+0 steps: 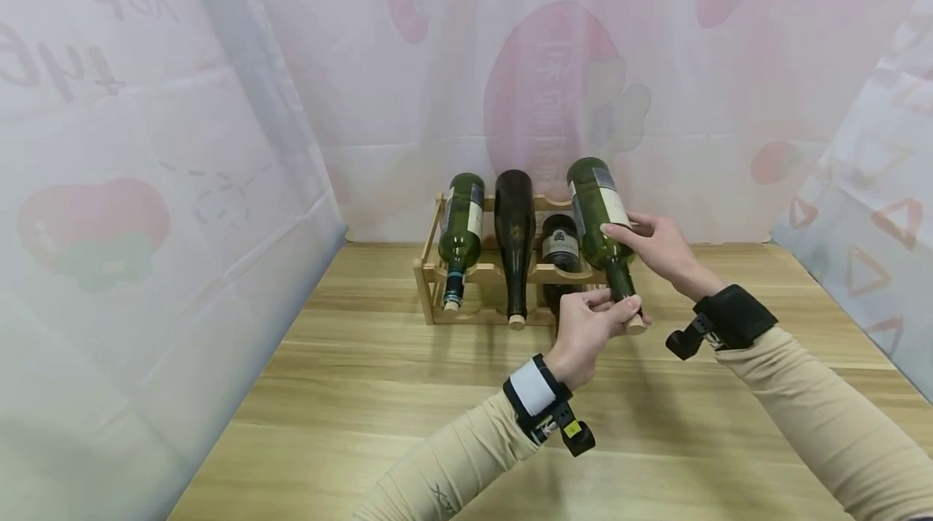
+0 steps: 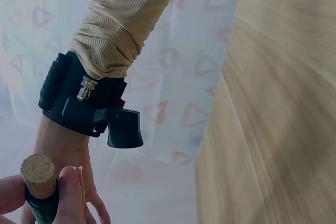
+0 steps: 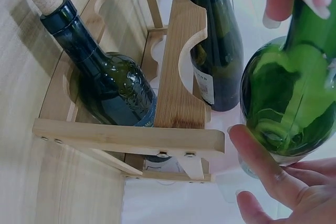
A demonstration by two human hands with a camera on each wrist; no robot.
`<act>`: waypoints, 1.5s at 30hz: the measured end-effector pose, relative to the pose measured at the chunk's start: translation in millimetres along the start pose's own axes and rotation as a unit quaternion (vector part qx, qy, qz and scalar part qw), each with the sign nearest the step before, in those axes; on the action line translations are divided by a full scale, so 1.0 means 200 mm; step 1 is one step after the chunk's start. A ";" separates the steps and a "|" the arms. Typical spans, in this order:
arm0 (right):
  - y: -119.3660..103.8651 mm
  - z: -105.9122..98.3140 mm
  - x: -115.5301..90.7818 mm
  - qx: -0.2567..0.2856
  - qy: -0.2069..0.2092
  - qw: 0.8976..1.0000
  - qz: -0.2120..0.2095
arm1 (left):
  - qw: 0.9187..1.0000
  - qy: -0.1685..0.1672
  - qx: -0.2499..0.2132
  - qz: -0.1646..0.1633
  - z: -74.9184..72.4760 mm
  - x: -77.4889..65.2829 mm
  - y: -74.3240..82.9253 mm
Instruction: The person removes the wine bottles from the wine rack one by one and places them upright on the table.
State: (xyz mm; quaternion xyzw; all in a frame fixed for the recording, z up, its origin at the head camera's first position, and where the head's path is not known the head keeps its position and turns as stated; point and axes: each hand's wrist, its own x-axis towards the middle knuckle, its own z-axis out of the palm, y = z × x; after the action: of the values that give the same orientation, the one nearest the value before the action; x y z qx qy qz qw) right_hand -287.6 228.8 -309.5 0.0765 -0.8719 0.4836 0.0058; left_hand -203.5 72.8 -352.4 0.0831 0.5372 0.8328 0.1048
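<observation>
A green wine bottle (image 1: pixel 601 205) with a pale label is held at the right end of a two-tier wooden wine rack (image 1: pixel 430 294), its corked neck pointing toward me. My left hand (image 1: pixel 586 330) pinches the neck just behind the cork (image 2: pixel 38 169). My right hand (image 1: pixel 659 249) grips the bottle's body from the right, thumb on top. In the right wrist view, that bottle (image 3: pixel 283 98) stands apart from the rack's upper end corner. On the upper tier lie another green bottle (image 1: pixel 461 221) and a dark bottle (image 1: pixel 514 233). A labelled dark bottle (image 1: pixel 561 245) lies in the lower tier.
The rack stands on a wood-grain table (image 1: pixel 408 424) near its back edge. Behind it hangs a pale pink printed curtain (image 1: pixel 437 100), and similar sheets enclose both sides. Black camera straps (image 1: pixel 736 317) sit around both wrists.
</observation>
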 end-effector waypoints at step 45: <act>0.04 -0.07 -0.11 -0.006 0.008 1.000 0.005 | 1.000 0.004 0.022 -0.004 0.09 -0.06 -0.04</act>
State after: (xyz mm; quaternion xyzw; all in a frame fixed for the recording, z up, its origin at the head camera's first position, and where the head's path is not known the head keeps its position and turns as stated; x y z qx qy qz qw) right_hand -267.2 248.2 -310.2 0.0681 -0.8749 0.4793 0.0109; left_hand -185.7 89.5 -352.9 0.0797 0.5558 0.8208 0.1045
